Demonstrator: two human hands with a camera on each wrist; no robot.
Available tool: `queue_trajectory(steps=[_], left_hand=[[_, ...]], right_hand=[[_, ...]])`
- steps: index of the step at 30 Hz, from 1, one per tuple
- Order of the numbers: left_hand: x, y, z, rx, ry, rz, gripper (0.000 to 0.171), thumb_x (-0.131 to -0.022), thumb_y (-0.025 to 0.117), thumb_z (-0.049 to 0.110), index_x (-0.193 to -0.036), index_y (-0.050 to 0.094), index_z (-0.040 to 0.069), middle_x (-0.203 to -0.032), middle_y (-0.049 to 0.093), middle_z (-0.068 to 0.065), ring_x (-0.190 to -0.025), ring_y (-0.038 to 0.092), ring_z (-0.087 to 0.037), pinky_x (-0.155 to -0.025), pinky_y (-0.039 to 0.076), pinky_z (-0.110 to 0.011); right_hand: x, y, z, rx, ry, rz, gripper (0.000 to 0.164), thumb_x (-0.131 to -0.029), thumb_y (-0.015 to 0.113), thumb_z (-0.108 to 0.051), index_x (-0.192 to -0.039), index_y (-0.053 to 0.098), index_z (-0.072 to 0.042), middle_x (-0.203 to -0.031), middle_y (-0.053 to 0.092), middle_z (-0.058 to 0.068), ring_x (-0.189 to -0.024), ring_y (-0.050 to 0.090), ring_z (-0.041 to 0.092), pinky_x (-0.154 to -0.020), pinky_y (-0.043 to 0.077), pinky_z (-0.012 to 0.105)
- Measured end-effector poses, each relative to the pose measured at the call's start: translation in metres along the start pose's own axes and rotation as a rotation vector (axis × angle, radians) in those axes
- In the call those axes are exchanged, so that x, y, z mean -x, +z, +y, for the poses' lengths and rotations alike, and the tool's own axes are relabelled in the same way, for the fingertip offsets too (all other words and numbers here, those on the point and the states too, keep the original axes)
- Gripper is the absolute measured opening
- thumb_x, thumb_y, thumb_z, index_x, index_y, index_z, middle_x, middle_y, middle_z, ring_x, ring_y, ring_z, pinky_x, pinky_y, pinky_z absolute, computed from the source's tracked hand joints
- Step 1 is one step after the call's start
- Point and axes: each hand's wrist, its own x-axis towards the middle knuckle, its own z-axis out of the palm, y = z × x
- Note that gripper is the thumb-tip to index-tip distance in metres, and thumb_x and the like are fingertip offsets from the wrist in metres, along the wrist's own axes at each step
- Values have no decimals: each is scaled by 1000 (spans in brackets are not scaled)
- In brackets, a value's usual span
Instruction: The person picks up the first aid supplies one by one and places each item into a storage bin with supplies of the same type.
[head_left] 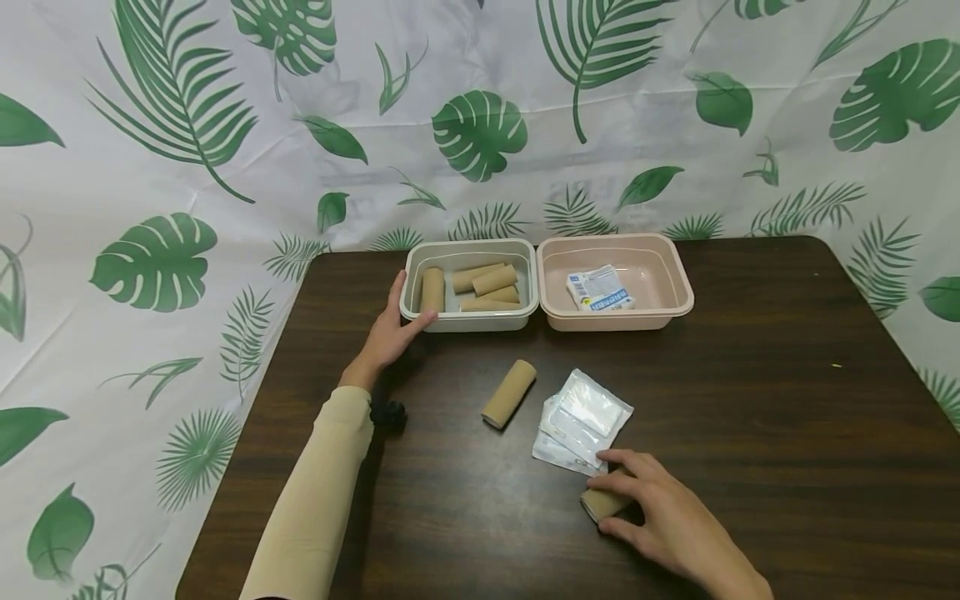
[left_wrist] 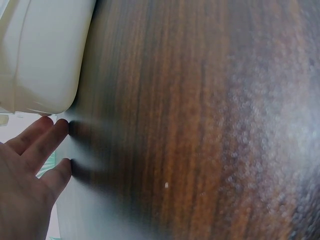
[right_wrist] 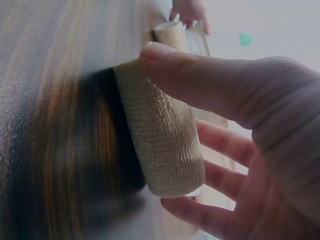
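Observation:
My right hand (head_left: 663, 508) holds a tan elastic bandage roll (right_wrist: 162, 140) just above or on the table, thumb on one side and fingers on the other. Its surface looks crinkled and woven. My left hand (head_left: 384, 340) rests against the left end of the grey-white bin (head_left: 480, 323), thumb at the front rim, fingers fairly straight along the side. Several tan rolls (head_left: 495, 279) lie inside that bin. Another tan roll (head_left: 509, 394) lies on the table between the hands. Flat clear-and-white packets (head_left: 583, 417) overlap beside my right fingertips.
A pink bin (head_left: 671, 287) stands against the grey-white one on its right, holding white and blue packets (head_left: 600, 289). Both bins are near the back edge of the dark wooden table (head_left: 765, 375). A leaf-print cloth (head_left: 480, 183) hangs behind.

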Motion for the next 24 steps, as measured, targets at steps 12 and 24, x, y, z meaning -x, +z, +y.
queue_trajectory(steps=[12, 24], left_hand=[[0, 0, 0, -1, 6, 3, 94, -90, 61, 58, -159, 2, 31, -157, 28, -17, -136, 37, -39, -107, 29, -59], [1, -1, 1, 8, 1, -7, 92, -91, 60, 56, -158, 0, 34, -157, 27, -17, -136, 37, -39, -107, 28, -59]], right_hand=[[0, -1, -1, 2, 12, -18, 50, -72, 86, -7, -118, 72, -21, -136, 53, 3, -122, 51, 25, -90, 50, 43], [1, 0, 2, 42, -56, 54, 49, -71, 86, -5, -115, 73, -21, -133, 55, 3, -118, 54, 23, -86, 52, 42]])
